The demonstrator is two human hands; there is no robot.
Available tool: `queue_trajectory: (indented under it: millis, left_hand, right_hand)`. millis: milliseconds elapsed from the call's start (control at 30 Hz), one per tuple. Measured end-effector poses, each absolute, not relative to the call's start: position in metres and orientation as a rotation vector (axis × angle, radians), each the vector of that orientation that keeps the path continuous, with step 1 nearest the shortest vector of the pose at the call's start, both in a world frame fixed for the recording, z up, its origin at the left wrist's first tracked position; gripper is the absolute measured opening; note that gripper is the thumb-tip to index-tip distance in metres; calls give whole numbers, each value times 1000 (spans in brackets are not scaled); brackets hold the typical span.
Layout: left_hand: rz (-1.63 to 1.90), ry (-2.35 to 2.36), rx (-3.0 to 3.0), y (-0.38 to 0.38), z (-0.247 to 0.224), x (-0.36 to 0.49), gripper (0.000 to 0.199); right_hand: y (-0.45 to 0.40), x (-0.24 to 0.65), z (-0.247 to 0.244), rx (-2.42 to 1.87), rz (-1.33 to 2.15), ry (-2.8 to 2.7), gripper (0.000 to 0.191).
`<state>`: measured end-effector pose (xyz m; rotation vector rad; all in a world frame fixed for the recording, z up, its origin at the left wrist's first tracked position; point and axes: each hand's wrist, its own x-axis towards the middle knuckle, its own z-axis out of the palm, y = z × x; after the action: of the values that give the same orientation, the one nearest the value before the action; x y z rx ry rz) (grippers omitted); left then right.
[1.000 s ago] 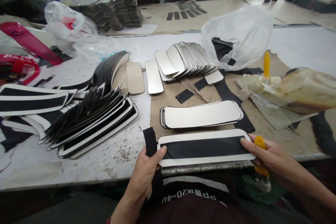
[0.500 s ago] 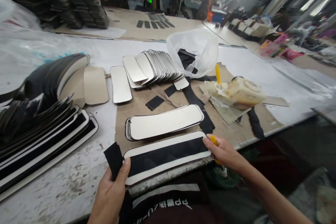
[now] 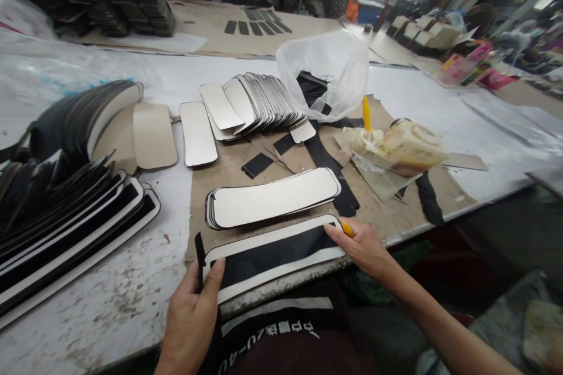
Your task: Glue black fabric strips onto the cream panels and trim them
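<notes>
A long white panel (image 3: 281, 275) with rounded ends lies at the table's front edge, a black strip (image 3: 272, 256) running along its middle. My left hand (image 3: 191, 310) grips its left end, thumb on top. Between the fingers of that hand stands another black piece (image 3: 199, 249), seen nearly edge-on. At the other end, my right hand (image 3: 363, 249) pinches the panel with its thumb on the black strip. It also keeps a yellow-handled tool (image 3: 348, 229) in its grasp; the tool's working end is hidden. Just behind lies a small stack of plain white panels (image 3: 272, 199).
Piles of black-and-white panels (image 3: 79, 246) fill the left side. A fanned row of white pieces (image 3: 268, 102) lies behind, near a plastic bag (image 3: 347, 64). To the right sits a glue-smeared container (image 3: 413, 146) beside an upright yellow handle (image 3: 366, 112). Co-workers stand farther back.
The black piece in my left hand has turned from broad side to nearly edge-on. My left thumb has moved further onto the panel, and my right thumb has slid inward along the strip.
</notes>
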<state>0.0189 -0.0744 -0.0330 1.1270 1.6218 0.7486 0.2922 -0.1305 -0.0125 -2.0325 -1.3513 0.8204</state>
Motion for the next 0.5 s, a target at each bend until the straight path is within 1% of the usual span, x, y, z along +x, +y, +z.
queue_trajectory:
  millis: [100, 200, 367, 500]
  left_hand:
    - [762, 1588, 1037, -76, -39, 17, 50]
    - [812, 1487, 826, -77, -41, 19, 50]
    - [847, 1409, 389, -72, -26, 26, 41]
    - [766, 1357, 204, -71, -18, 27, 42]
  right_hand:
    - [-131, 293, -12, -2024, 829, -1324, 37]
    - [-133, 297, -11, -1995, 907, -1269, 38]
    - [-137, 306, -8, -1823, 1267, -1045, 37]
    - [-140, 310, 1, -1664, 1471, -844, 35]
